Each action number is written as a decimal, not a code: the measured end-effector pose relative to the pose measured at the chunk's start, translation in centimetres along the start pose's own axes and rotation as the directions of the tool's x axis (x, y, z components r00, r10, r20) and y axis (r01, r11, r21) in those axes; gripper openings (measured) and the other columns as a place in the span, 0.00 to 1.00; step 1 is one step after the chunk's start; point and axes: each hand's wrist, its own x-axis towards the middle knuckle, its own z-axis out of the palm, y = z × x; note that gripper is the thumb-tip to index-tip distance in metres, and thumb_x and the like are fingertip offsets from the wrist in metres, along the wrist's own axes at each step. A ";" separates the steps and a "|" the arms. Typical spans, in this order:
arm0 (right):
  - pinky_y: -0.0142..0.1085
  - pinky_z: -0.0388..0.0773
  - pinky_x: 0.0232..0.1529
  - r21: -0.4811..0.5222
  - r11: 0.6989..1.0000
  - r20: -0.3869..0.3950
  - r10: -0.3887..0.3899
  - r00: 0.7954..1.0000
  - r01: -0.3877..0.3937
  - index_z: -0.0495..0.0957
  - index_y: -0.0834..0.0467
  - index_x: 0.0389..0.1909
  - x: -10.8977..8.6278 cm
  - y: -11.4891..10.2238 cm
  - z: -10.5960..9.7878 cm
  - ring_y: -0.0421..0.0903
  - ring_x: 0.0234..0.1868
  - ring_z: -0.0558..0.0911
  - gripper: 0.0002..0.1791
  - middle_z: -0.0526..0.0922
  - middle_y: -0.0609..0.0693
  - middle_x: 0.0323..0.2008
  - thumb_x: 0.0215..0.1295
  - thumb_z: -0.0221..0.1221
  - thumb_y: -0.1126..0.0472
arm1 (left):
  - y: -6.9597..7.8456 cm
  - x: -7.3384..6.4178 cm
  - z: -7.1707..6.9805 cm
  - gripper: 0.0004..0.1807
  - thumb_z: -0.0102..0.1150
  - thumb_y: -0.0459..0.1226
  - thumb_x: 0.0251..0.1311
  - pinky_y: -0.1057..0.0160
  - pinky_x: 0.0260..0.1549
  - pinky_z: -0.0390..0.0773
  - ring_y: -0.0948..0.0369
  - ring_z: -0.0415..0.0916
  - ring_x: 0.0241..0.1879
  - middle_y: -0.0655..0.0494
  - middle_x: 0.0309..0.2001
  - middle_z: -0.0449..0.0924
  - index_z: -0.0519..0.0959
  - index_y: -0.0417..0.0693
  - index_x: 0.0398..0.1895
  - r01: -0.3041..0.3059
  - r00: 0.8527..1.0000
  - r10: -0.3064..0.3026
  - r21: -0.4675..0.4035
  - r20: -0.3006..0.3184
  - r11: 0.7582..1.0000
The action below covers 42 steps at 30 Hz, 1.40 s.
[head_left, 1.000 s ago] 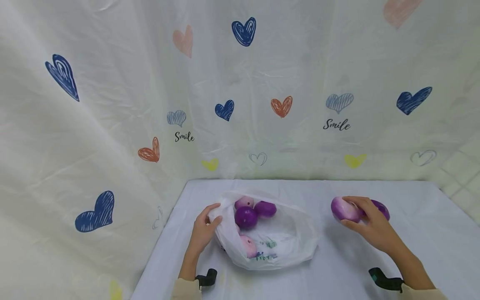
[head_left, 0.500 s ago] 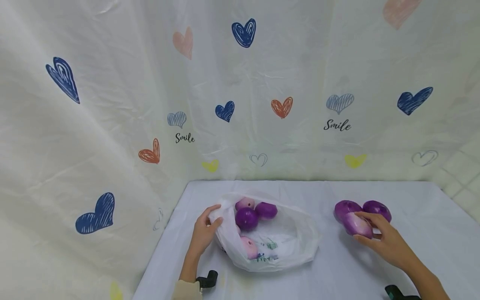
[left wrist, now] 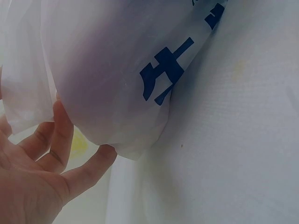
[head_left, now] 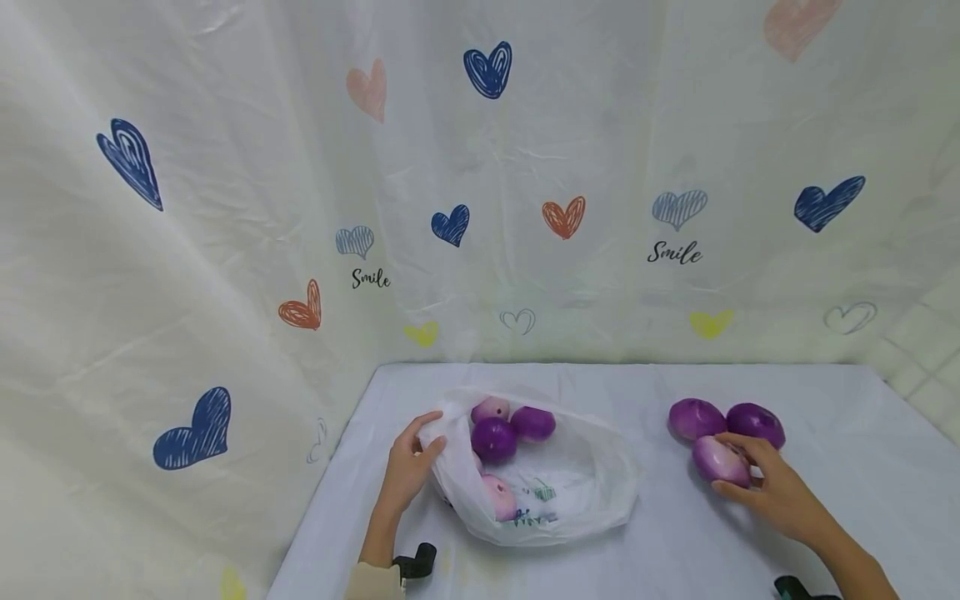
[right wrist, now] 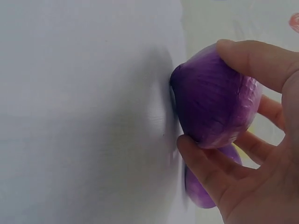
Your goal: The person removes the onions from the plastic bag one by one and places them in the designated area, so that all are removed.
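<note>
My left hand [head_left: 408,467] holds the left rim of a white plastic bag [head_left: 592,508], thumb on its edge. The bag lies with its mouth spread toward me; in the left wrist view its side [left wrist: 103,60] shows dark blue print. Inside are a dark purple onion [head_left: 493,439], a second purple one [head_left: 533,424] and paler pink ones [head_left: 498,497]. On the right, my right hand [head_left: 780,492] grips a purple-and-white onion [head_left: 720,461] between thumb and fingers, close over the table. In the right wrist view that onion [right wrist: 215,98] tilts its pointed end toward the cloth.
Two more purple onions, one left [head_left: 695,418] and one right [head_left: 755,425], sit just behind the held one. A white cloth covers the table [head_left: 840,500]. Behind the table hangs a white curtain [head_left: 615,150] printed with hearts.
My right hand has brought the held onion down and toward me, in front of two onions; the left one was hidden behind it earlier. The left hand stays at the bag's rim.
</note>
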 end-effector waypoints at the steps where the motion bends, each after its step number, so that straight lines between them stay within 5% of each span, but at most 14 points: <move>1: 0.23 0.75 0.40 -0.003 1.000 0.000 0.002 1.000 -0.002 0.68 0.62 0.68 0.1 0.1 0.1 0.11 0.50 0.59 0.39 0.72 0.64 0.60 0.59 0.73 0.56 | 0.0 0.0 0.0 0.24 0.67 0.41 0.65 0.66 0.26 0.71 0.59 0.69 0.32 0.51 0.35 0.75 0.79 0.63 0.64 0.001 1.000 -0.001 0.002 0.001 1.000; 10: 0.24 0.76 0.38 -0.026 0.998 0.016 0.055 0.998 -0.054 0.66 0.64 0.68 0.4 0.3 0.4 0.15 0.48 0.62 0.39 0.73 0.66 0.60 0.61 0.72 0.55 | 0.1 -0.1 0.0 0.24 0.66 0.40 0.65 0.65 0.27 0.72 0.59 0.70 0.33 0.50 0.37 0.76 0.79 0.63 0.64 0.013 1.000 -0.013 0.001 0.001 1.000; 14: 0.26 0.76 0.38 -0.039 0.996 0.031 0.079 0.996 -0.078 0.65 0.65 0.69 0.5 0.4 0.4 0.36 0.49 0.76 0.39 0.73 0.67 0.60 0.63 0.71 0.54 | 0.2 -0.1 0.0 0.24 0.66 0.40 0.65 0.65 0.27 0.72 0.59 0.70 0.33 0.50 0.37 0.76 0.79 0.62 0.64 0.008 1.000 -0.008 -0.004 0.002 1.000; 19: 0.26 0.76 0.38 -0.055 0.993 0.048 0.104 0.993 -0.101 0.63 0.66 0.69 0.6 0.4 0.3 0.57 0.50 0.79 0.40 0.71 0.68 0.61 0.64 0.70 0.52 | 0.3 -0.2 0.0 0.24 0.66 0.40 0.66 0.65 0.27 0.72 0.59 0.70 0.33 0.50 0.36 0.76 0.79 0.62 0.64 0.011 1.000 -0.011 -0.001 0.003 1.000; 22: 0.26 0.77 0.38 -0.055 0.993 0.047 0.106 0.993 -0.104 0.63 0.66 0.70 0.6 0.4 0.3 0.53 0.50 0.79 0.41 0.72 0.68 0.62 0.64 0.70 0.52 | 0.4 -0.2 0.1 0.23 0.66 0.40 0.65 0.65 0.28 0.72 0.59 0.70 0.33 0.51 0.37 0.76 0.79 0.63 0.64 0.009 1.000 -0.009 0.001 0.001 1.000; 27: 0.25 0.78 0.38 -0.059 0.994 0.043 0.098 0.994 -0.096 0.64 0.66 0.69 0.6 0.3 0.2 0.22 0.45 0.69 0.41 0.72 0.67 0.62 0.62 0.71 0.52 | 0.3 -0.2 0.0 0.23 0.66 0.41 0.65 0.65 0.28 0.72 0.59 0.70 0.33 0.51 0.37 0.75 0.79 0.64 0.64 0.009 1.000 -0.009 0.003 0.001 1.000; 30: 0.25 0.78 0.38 -0.071 0.994 0.038 0.083 0.996 -0.080 0.64 0.66 0.69 0.6 0.2 0.1 0.24 0.46 0.70 0.41 0.73 0.67 0.61 0.61 0.72 0.52 | 0.3 -0.2 0.0 0.23 0.66 0.41 0.65 0.65 0.27 0.72 0.58 0.70 0.33 0.51 0.36 0.75 0.79 0.65 0.64 0.009 1.000 -0.009 0.005 -0.001 1.000; 35: 0.27 0.78 0.39 -0.122 0.991 0.025 0.063 0.998 -0.060 0.65 0.66 0.69 0.7 -0.4 -0.4 0.51 0.49 0.80 0.43 0.74 0.68 0.60 0.60 0.73 0.50 | 0.3 -0.1 0.0 0.23 0.67 0.41 0.65 0.65 0.27 0.72 0.59 0.69 0.33 0.51 0.37 0.76 0.79 0.64 0.64 0.006 1.000 -0.006 0.002 0.001 1.000; 39: 0.50 0.81 0.53 -0.161 0.987 0.000 0.023 1.000 -0.023 0.65 0.68 0.69 1.0 -1.2 -0.8 0.69 0.57 0.72 0.43 0.71 0.72 0.61 0.60 0.73 0.52 | 0.4 -0.1 0.0 0.23 0.67 0.41 0.65 0.65 0.28 0.72 0.59 0.70 0.34 0.50 0.38 0.76 0.79 0.64 0.63 0.008 1.000 -0.008 -0.006 0.003 1.000; 42: 0.72 0.67 0.56 -0.157 0.987 -0.044 -0.024 0.999 0.017 0.66 0.68 0.68 1.2 -2.3 -1.0 0.74 0.60 0.67 0.41 0.68 0.74 0.61 0.60 0.73 0.55 | 0.4 -0.1 0.0 0.23 0.67 0.41 0.65 0.65 0.28 0.72 0.58 0.70 0.33 0.50 0.38 0.76 0.79 0.66 0.63 0.015 1.000 -0.015 -0.007 0.002 1.000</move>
